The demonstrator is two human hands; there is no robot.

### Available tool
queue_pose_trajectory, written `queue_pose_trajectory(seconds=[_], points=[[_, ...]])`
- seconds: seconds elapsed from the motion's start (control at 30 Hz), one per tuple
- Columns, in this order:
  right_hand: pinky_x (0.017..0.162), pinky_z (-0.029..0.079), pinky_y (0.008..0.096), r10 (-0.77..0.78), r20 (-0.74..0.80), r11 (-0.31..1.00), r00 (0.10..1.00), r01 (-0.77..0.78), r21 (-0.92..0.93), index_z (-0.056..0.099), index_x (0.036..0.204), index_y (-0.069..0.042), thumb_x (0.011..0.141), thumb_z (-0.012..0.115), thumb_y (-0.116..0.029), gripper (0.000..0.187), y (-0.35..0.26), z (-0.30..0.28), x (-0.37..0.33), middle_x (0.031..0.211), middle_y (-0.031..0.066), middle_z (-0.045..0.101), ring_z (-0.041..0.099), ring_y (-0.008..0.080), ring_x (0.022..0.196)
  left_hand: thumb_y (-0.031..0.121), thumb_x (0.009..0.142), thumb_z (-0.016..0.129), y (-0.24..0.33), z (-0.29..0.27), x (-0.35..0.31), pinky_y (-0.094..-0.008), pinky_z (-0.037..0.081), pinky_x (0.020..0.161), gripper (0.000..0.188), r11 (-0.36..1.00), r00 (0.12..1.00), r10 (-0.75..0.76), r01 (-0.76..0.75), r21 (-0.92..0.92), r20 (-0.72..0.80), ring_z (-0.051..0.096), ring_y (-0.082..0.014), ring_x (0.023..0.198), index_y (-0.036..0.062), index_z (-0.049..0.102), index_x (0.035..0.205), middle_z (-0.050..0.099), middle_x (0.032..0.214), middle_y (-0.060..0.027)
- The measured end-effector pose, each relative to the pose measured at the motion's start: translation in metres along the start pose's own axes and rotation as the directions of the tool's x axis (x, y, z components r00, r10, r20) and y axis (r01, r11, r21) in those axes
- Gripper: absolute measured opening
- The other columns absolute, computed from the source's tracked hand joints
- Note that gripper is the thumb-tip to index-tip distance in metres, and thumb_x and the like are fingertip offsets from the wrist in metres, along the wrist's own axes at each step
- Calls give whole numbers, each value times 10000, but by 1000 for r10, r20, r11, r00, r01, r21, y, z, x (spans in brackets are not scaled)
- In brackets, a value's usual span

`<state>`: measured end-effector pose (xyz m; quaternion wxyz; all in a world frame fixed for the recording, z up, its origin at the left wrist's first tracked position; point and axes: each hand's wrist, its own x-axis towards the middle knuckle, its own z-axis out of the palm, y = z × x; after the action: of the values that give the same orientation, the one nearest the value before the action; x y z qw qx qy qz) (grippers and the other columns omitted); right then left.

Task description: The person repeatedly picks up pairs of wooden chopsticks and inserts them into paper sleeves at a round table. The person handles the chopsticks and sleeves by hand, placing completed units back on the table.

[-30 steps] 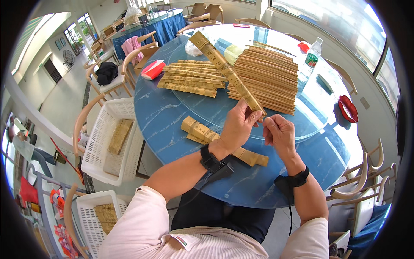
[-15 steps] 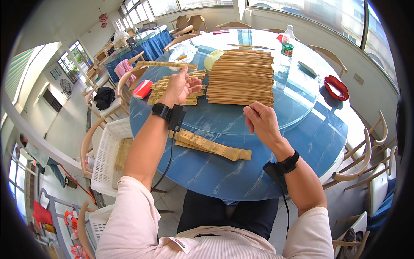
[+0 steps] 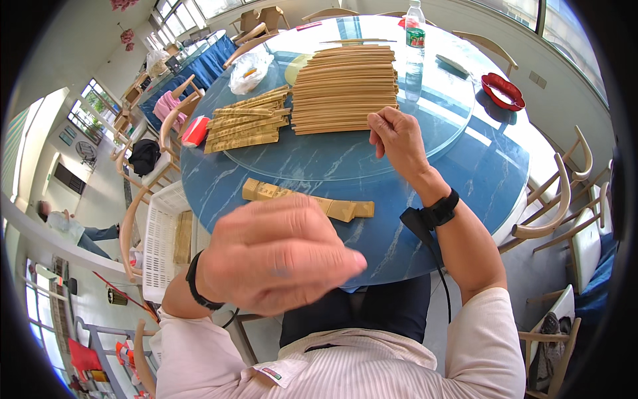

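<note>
Two hands, well apart from each other. The left hand (image 3: 276,256) is raised up close to the camera, blurred, fingers loosely curled and nothing visible in it, hovering over the near edge of the round blue marble-pattern table (image 3: 492,166). The right hand (image 3: 397,136) is further out, resting at the near edge of the round glass turntable (image 3: 345,163) in the middle of the table, fingers curled in; can't tell if it's pinching anything

Right next to the right hand's knuckles, just touching or nearly so, sits the big neat stack of long tan bamboo slats (image 3: 345,86) on the turntable. To the left of that, also on the turntable, is a smaller messier pile of printed yellowish paper sleeves (image 3: 246,123). Between the two hands, on the blue tabletop near the near edge, lies a flat row of the same yellowish sleeves (image 3: 306,199), partly hidden behind the left hand

Other bits: a clear plastic bottle with a green label (image 3: 413,40) at the far side, a red dish (image 3: 503,91) toward the far right edge, a crumpled clear plastic bag (image 3: 249,70) at the far left, and a white plastic crate (image 3: 163,239) sitting below the table's left edge
</note>
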<state>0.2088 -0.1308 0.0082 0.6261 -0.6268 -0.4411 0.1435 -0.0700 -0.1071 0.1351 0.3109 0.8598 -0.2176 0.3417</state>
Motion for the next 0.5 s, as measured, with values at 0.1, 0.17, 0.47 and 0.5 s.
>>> queue_pose_trajectory(seconds=[0.1, 0.17, 0.47, 0.5], points=[[457, 452, 235, -2, -45, 1000, 999, 3, 13, 681, 884, 0, 1102, 614, -202, 304, 8, 2, 7, 695, 38, 669, 594, 78, 498, 107, 852, 781, 61, 17, 8, -329, 510, 649, 225, 968, 959, 214, -233, 90, 185, 646, -199, 715, 38, 758, 1065, 676, 882, -70], [452, 448, 238, 7, -81, 1000, 997, -8, -15, 684, 886, 0, 1101, 616, -206, 306, 19, -3, 13, 697, 38, 672, 590, 78, 494, 167, 757, 857, 61, 42, 3, -332, 526, 655, 265, 954, 967, 256, -250, 163, -12, 658, -202, 685, 57, 798, 991, 691, 838, -65], [476, 477, 268, 21, -125, 1000, 992, -23, -14, 714, 911, 10, 1082, 636, -235, 309, 27, -6, 18, 688, 45, 677, 596, 97, 489, 13, 683, 793, 57, 86, 20, -274, 469, 571, 221, 976, 935, 163, -107, 189, -314, 548, -154, 585, 107, 716, 867, 575, 683, -41], [462, 468, 259, 48, -124, 999, 991, -48, 9, 712, 905, 10, 1087, 632, -228, 310, 21, -9, 16, 684, 41, 668, 594, 91, 489, 44, 695, 808, 42, 80, 21, -268, 457, 557, 213, 968, 952, 250, -244, 56, -177, 549, -152, 584, 118, 725, 877, 572, 686, -45]])
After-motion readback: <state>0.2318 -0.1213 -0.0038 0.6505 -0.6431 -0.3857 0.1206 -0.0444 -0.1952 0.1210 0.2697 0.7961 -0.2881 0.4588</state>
